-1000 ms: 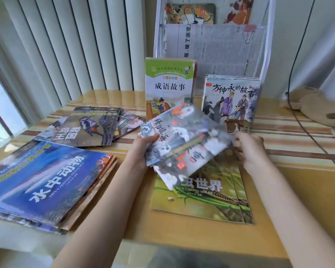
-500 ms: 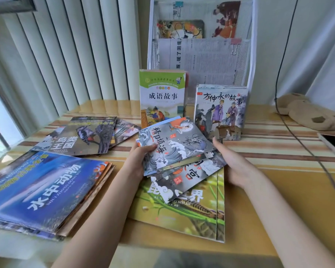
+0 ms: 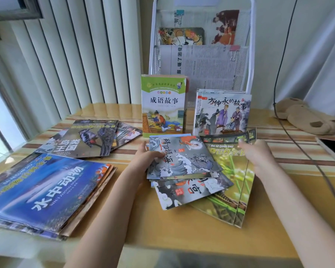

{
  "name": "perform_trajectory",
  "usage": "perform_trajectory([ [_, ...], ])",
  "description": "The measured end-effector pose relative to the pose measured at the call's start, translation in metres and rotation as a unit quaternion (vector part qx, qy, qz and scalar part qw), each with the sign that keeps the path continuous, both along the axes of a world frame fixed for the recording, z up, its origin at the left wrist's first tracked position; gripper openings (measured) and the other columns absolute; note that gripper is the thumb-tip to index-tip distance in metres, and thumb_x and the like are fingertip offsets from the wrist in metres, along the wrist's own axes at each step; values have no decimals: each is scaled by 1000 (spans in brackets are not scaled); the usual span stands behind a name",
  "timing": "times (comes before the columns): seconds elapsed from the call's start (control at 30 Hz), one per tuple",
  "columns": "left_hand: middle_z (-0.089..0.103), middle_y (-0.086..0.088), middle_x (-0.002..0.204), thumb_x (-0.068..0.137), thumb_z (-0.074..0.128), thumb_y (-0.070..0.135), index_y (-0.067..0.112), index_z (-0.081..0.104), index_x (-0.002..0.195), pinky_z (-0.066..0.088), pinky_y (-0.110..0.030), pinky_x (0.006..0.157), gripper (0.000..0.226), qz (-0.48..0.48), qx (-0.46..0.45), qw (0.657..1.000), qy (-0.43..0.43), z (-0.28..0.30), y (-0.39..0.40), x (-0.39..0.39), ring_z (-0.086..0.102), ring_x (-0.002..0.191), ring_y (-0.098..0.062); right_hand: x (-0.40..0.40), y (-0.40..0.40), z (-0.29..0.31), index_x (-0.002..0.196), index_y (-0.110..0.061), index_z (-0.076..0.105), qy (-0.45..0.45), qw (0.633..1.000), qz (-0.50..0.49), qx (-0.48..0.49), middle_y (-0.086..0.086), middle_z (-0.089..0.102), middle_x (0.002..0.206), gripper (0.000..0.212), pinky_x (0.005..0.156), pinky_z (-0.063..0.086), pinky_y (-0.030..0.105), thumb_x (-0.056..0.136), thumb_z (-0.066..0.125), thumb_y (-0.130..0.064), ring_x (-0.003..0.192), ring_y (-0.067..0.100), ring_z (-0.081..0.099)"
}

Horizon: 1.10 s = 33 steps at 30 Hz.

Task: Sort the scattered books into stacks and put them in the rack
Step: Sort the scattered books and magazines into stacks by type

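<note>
My left hand (image 3: 146,158) grips the left edge of a fanned bundle of small grey picture books (image 3: 184,159), thumb on the top cover. The bundle lies on two large green insect books (image 3: 230,182) on the wooden table (image 3: 182,229). My right hand (image 3: 257,154) rests with its fingers on the upper right part of the green books, apart from the bundle; its thumb is hidden. Behind stands the white mesh rack (image 3: 249,55). A green-topped story book (image 3: 163,103) and a stack of purple-robed story books (image 3: 223,113) stand upright at its foot.
A thick pile with a blue sea-animal cover (image 3: 46,188) lies at the front left. Bird books (image 3: 85,140) are spread behind it. A phone (image 3: 333,149), a black cable (image 3: 298,144) and a brown plush toy (image 3: 306,117) sit at the right.
The bundle came down from the air onto the green books. My right hand let go of its right edge and moved right onto the green books. The left hand kept its hold.
</note>
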<state>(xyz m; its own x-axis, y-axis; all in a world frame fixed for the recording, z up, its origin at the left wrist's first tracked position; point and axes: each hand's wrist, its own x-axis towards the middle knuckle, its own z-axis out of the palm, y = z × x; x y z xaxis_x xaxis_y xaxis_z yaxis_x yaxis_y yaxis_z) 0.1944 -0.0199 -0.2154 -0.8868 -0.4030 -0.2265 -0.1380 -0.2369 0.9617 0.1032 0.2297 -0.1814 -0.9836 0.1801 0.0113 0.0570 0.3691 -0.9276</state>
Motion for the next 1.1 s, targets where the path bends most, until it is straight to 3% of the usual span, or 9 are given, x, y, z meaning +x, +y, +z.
perform_trajectory([
  [0.1,57,-10,120,82,64,-5,19,20,151,50,-25,49,85,21,-55,998,-17,6,2,5,61,67,-15,-5,9,8,99,2,51,53,997,-43,44,13,49,91,29,74,39,38,96,51,-27,89,32,49],
  [0.27,47,7,74,83,58,-10,1,47,133,40,-9,36,52,15,-134,989,-54,12,-5,19,46,62,-7,-8,18,23,78,-2,44,102,989,-51,93,6,39,67,32,64,31,34,95,51,-27,75,29,45],
  [0.47,48,-10,137,77,69,-4,10,42,142,39,-19,58,72,-39,-212,971,-103,18,-21,40,51,99,-19,-4,25,32,125,9,44,76,997,-5,15,21,52,116,50,90,40,40,94,55,-29,108,33,50],
  [0.63,38,-14,146,78,68,-7,15,36,146,45,-24,60,78,-61,-238,961,-124,29,-23,43,54,96,-19,-1,32,44,127,1,45,68,995,38,-69,18,46,135,47,94,35,34,93,57,-30,118,26,45],
  [0.8,52,-8,98,78,64,-11,7,46,137,48,-29,57,64,-36,-279,945,-167,28,-24,45,53,74,-17,-1,36,69,79,-10,59,161,981,19,-104,10,61,90,22,69,35,26,92,58,-26,89,18,49],
  [0.9,53,-8,92,80,63,-5,8,43,139,46,-26,53,63,-16,-305,937,-171,23,-17,44,55,69,-17,-3,35,81,83,-5,66,213,973,41,-80,4,52,78,27,56,30,20,92,58,-29,79,14,44],
  [0.97,57,-10,108,83,66,17,11,41,139,51,-31,73,62,-20,-452,871,-192,21,-10,41,60,92,-24,0,32,90,79,-6,68,254,964,63,-52,4,47,70,30,54,27,25,92,59,-32,68,13,41],
  [1.03,36,-11,147,81,68,41,17,29,146,31,-41,109,79,-25,-595,790,-148,20,-3,36,36,134,-29,6,28,100,60,-22,57,295,952,83,-16,-5,36,51,34,51,20,29,91,59,-34,48,8,32],
  [1.1,23,-4,155,78,73,42,20,17,151,18,-36,115,95,-51,-537,842,-6,29,11,33,19,143,-20,15,22,111,55,-26,50,335,935,118,-6,-12,31,38,38,47,21,27,93,58,-32,36,3,27],
])
